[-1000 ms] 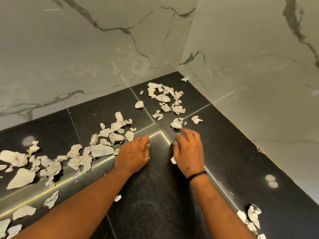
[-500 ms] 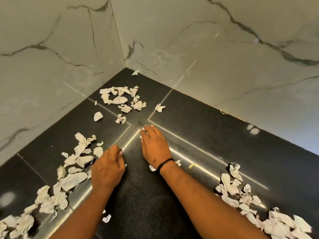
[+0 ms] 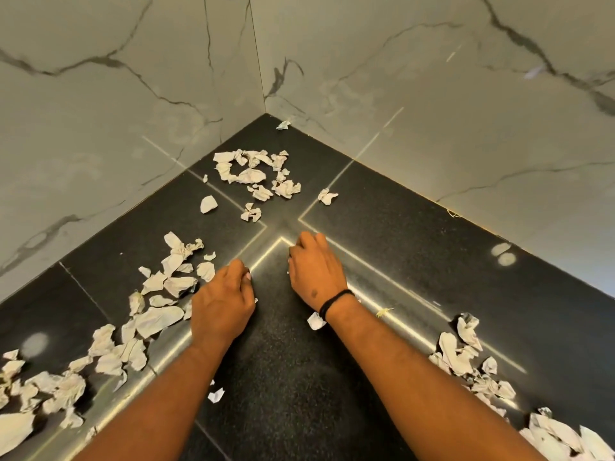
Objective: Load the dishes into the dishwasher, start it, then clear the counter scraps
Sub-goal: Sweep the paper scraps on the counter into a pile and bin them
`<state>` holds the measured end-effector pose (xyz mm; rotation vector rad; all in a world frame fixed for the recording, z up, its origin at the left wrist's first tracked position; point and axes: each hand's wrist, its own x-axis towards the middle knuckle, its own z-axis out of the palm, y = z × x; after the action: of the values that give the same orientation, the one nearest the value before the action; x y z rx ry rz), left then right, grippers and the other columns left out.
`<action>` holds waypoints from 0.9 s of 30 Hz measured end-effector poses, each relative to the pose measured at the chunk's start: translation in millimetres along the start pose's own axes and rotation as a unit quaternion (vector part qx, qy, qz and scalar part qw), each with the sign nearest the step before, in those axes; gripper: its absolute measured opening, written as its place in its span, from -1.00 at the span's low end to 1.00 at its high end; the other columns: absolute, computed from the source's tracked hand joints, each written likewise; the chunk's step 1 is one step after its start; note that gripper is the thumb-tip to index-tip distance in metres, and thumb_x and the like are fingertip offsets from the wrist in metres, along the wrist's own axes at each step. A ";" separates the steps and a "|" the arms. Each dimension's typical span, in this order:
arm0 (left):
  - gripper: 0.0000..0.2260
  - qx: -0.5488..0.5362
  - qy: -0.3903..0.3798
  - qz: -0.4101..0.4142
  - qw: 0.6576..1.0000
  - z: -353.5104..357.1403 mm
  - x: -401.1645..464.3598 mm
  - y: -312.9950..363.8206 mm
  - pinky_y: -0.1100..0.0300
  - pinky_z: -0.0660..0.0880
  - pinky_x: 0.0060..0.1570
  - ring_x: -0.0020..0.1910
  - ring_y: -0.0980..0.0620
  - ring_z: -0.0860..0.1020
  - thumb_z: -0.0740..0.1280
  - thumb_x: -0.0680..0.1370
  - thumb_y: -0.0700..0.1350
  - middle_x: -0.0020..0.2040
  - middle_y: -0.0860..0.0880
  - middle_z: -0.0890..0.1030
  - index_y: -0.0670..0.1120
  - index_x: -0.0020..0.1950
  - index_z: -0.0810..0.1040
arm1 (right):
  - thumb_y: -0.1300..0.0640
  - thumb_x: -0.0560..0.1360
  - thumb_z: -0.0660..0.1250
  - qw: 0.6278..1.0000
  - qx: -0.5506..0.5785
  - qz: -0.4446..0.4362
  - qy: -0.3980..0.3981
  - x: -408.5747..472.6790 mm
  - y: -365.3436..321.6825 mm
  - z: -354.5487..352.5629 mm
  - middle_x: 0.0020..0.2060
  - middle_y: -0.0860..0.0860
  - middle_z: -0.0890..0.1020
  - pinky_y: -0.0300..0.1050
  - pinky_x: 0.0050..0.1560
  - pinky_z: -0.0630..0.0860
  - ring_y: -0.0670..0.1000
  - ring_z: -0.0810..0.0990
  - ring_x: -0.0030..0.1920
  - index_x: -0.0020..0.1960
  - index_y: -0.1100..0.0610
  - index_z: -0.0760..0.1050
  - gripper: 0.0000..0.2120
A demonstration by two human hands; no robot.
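Note:
Torn, crumpled white paper scraps lie across the black stone counter. One cluster sits near the wall corner, a long trail runs to the left, and another pile lies at the right. My left hand rests knuckles up at the trail's near end, fingers curled under, with small white bits showing at its thumb side. My right hand, a black band on its wrist, has its fingers curled over a scrap where the counter's seams meet. A loose scrap lies under that wrist.
Grey-veined marble walls meet in a corner behind the counter. A single scrap sits deep in that corner, and a small one lies between my forearms. No dishes or dishwasher are in view.
My view swung right, bringing the right-hand pile into sight. My right hand's fingers went from flat to curled over the scrap that lay at its fingertips. My left hand stayed curled.

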<state>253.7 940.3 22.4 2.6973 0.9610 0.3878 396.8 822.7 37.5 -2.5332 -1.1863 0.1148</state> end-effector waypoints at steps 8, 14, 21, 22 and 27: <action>-0.85 0.000 0.005 0.011 1.000 1.4 1.1 -2.9 0.13 0.33 -0.43 -0.37 -0.06 0.50 0.26 0.63 -0.04 -0.27 0.02 0.50 -0.01 -0.11 0.36 | 0.13 0.62 0.25 0.997 0.018 -0.054 0.058 -5.8 19.3 -7.6 -0.11 0.05 0.53 -0.04 -0.13 0.53 0.03 0.43 -0.05 -0.07 0.18 0.59 -0.80; -0.87 0.004 0.009 0.011 1.000 2.0 0.7 -3.6 0.17 0.27 -0.43 -0.39 -0.04 0.49 0.27 0.63 -0.06 -0.26 0.02 0.52 -0.02 -0.09 0.40 | 0.10 0.59 0.28 0.996 -0.022 0.061 0.061 67.7 60.3 -12.0 0.38 0.15 0.38 0.08 0.30 0.44 0.19 0.36 0.29 0.40 0.21 0.40 -0.59; -0.91 0.003 0.004 0.010 1.000 6.1 2.1 -6.4 0.15 0.31 -0.41 -0.36 -0.04 0.52 0.25 0.64 -0.03 -0.23 0.01 0.55 -0.01 -0.03 0.44 | 0.20 0.62 0.21 0.995 -0.043 0.044 0.079 51.1 55.2 -1.6 0.10 0.04 0.50 -0.04 0.02 0.50 0.09 0.40 0.03 0.20 0.18 0.56 -0.78; -0.91 0.002 0.003 0.012 1.000 6.4 2.3 -6.8 0.15 0.33 -0.42 -0.36 -0.04 0.52 0.24 0.64 -0.02 -0.23 0.01 0.55 -0.01 -0.03 0.44 | 0.19 0.62 0.22 0.995 -0.026 0.045 0.081 40.1 54.1 -1.3 0.04 0.02 0.50 -0.05 -0.02 0.51 0.07 0.38 0.00 0.13 0.17 0.59 -0.80; -0.91 0.001 0.006 0.013 1.000 7.0 1.6 -7.8 0.13 0.37 -0.43 -0.36 -0.07 0.53 0.24 0.64 -0.03 -0.22 -0.01 0.55 -0.02 -0.02 0.44 | 0.20 0.55 0.35 0.992 0.003 0.039 0.123 -24.4 49.2 1.1 -0.07 -0.05 0.54 -0.02 -0.13 0.54 0.05 0.41 -0.08 0.07 0.13 0.65 -0.86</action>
<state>252.7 946.2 13.6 2.7153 0.9302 0.4100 416.7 775.3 18.1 -2.5016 -0.9900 -0.1715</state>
